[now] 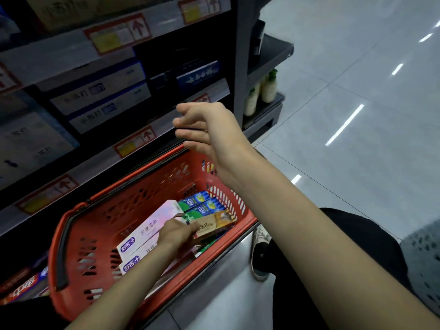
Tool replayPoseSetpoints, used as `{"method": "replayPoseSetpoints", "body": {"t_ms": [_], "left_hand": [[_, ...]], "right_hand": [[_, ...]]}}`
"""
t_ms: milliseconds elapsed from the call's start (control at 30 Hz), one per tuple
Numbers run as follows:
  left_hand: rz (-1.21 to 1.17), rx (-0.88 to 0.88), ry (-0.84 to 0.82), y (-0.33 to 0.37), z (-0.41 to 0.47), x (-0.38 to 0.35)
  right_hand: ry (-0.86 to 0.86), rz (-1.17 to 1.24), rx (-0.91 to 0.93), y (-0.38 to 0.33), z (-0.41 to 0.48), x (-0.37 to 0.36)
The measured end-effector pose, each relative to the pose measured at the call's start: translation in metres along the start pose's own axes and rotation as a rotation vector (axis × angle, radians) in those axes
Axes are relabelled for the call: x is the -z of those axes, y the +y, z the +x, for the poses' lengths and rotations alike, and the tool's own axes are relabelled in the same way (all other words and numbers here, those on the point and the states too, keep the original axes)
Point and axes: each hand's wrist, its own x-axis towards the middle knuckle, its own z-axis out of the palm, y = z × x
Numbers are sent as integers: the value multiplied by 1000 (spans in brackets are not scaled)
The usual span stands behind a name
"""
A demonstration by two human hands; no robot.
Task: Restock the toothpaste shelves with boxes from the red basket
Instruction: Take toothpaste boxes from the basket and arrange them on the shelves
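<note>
gripping gold box (215,225), left hands (177,231) curled

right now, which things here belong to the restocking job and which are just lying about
Job:
- red basket
- pink boxes, green boxes and gold box inside it
- toothpaste shelves
- left hand, gripping the gold box
- right hand, fingers relaxed, above the basket

Lying about:
- white bottles on the end rack
- shoe on the floor
</note>
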Motion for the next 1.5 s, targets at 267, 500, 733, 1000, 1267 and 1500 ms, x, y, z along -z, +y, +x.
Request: {"method": "replayPoseSetpoints", "body": {"t_ms": [267, 500, 733, 1000, 1267, 1500], "left_hand": [[16, -59, 25, 11, 2, -3], [-229, -164, 32, 40, -23, 60], [-608, -461, 132, 66, -96, 162], [-911, -509, 125, 58, -130, 210], [-1019, -436, 113, 50, -131, 221], [-981, -395, 161, 44, -123, 224]], "right_hand": [[40, -13, 3, -3, 1, 9], [78, 5, 0, -11, -2, 7], [228, -444, 134, 1, 4, 6], [193, -517, 159, 20, 0, -11], [235, -395, 259, 29, -3, -26], [217, -299, 230, 35, -2, -30]]}}
